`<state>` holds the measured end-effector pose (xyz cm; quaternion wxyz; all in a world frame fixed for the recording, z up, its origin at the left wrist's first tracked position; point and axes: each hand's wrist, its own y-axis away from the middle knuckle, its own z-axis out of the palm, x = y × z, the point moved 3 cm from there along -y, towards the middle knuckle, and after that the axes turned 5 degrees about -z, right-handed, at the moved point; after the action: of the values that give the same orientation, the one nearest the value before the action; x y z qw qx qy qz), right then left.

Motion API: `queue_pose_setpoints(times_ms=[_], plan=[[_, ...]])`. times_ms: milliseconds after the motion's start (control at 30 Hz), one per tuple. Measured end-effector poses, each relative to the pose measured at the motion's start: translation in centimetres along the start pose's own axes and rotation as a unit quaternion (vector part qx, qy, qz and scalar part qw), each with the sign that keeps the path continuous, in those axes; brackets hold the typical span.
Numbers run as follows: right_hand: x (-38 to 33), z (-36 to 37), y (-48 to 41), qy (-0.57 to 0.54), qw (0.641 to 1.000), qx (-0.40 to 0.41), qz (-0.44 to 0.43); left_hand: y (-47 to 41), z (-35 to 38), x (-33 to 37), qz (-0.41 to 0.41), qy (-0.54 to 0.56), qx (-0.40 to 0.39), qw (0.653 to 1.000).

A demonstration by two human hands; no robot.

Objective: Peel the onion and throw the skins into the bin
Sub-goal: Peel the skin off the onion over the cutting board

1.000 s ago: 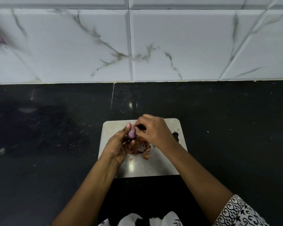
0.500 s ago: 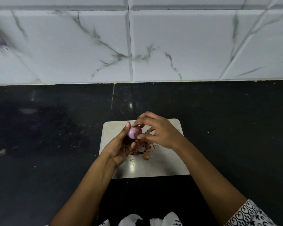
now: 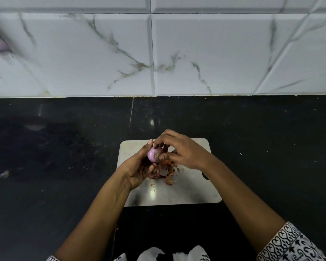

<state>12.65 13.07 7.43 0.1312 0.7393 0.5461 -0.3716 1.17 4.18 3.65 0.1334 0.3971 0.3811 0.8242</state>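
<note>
A small pale purple onion (image 3: 152,153) is held over the steel cutting board (image 3: 188,193). My left hand (image 3: 139,166) cups it from the left, thumb up along its side. My right hand (image 3: 181,151) reaches in from the right and its fingertips pinch at the brown root end of the onion. A heap of reddish-brown onion skins (image 3: 167,173) lies on the board just below both hands. No bin shows in the head view.
The board lies on a black stone counter (image 3: 64,157) that runs back to a white marble-tiled wall (image 3: 158,53). White plastic (image 3: 154,254) shows at the bottom edge, below the counter's front.
The onion has been turned in my left hand, baring more of its purple surface and its root end. My right fingers have shifted from its top to pinch at the root.
</note>
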Motion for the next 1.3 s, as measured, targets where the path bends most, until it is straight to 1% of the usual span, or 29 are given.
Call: queue_pose_setpoints(times_ms=[167, 367, 600, 800, 900, 967, 1033, 1100, 1167, 1233, 1300], plan=[[0.5, 0.1, 0.2, -0.039, 0.999, 0.018, 0.003, -0.2, -0.1, 0.1, -0.007, -0.009, -0.009, 1.0], [0.4, 0.2, 0.2, -0.033, 0.999, 0.012, 0.0, -0.1, 0.0, 0.4, -0.023, -0.011, -0.013, 1.0], [0.6, 0.1, 0.4, -0.064, 0.997, 0.042, 0.028, 0.0, -0.1, 0.3, -0.042, -0.005, -0.02, 0.999], [-0.1, -0.2, 0.3, -0.048, 0.999, -0.012, 0.017, 0.3, -0.2, 0.1, -0.038, -0.016, -0.021, 0.999], [0.0, -0.2, 0.2, -0.043, 0.999, -0.008, 0.01, 0.4, -0.3, 0.3, -0.034, -0.024, -0.023, 0.999], [0.2, -0.2, 0.3, -0.039, 0.999, 0.011, 0.016, 0.4, -0.3, 0.3, -0.028, -0.025, -0.024, 0.999], [0.5, -0.2, 0.5, -0.055, 0.996, 0.043, 0.05, 0.4, -0.4, 0.4, -0.012, -0.017, -0.02, 1.0], [0.6, -0.1, 1.0, -0.098, 0.987, 0.09, 0.094, 0.4, -0.5, 0.5, 0.017, -0.017, -0.011, 1.0], [0.5, 0.1, 1.3, -0.119, 0.976, 0.139, 0.118, 0.5, -0.5, 0.5, 0.052, -0.027, 0.0, 0.998], [0.2, 0.4, 1.5, -0.095, 0.973, 0.171, 0.12, 0.5, -0.5, 0.5, 0.08, -0.045, 0.015, 0.996], [-0.1, 0.7, 1.4, -0.047, 0.973, 0.192, 0.12, 0.6, -0.4, 0.5, 0.1, -0.056, 0.028, 0.993]])
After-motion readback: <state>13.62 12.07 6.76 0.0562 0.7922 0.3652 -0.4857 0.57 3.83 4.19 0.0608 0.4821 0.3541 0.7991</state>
